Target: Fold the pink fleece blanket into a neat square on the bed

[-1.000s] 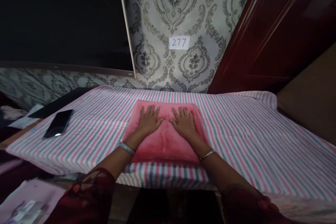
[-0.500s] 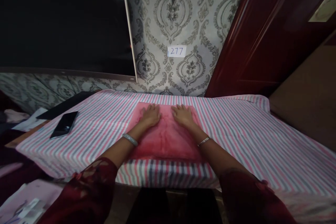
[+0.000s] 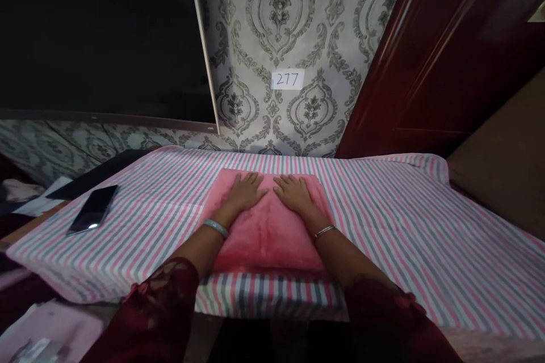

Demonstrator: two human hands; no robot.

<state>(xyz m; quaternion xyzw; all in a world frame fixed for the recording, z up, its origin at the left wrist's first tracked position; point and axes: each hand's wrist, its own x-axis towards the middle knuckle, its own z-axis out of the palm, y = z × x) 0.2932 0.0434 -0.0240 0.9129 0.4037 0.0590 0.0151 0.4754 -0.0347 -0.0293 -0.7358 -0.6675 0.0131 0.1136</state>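
A pink, plush-looking cloth [image 3: 266, 238], flat and roughly square, lies on the striped tablecloth [image 3: 383, 204] close to the table's front edge. My left hand [image 3: 247, 191] rests palm down on its far left part, fingers spread. On the far right part lies my right hand [image 3: 293, 193], also flat with the fingers apart. Both hands touch the cloth from above and grip nothing. A narrow gap separates the two thumbs.
A smartphone [image 3: 93, 210] lies at the table's left. Behind it is a dark flat panel [image 3: 102, 173]. A large black screen [image 3: 97, 39] hangs on the patterned wall, beside a paper label [image 3: 288, 79] reading 277. A dark red door [image 3: 430, 57] stands at right.
Both hands have come slightly closer together on the pink cloth, staying flat, and the left thumb now points further inward. The camera view has shifted a little.
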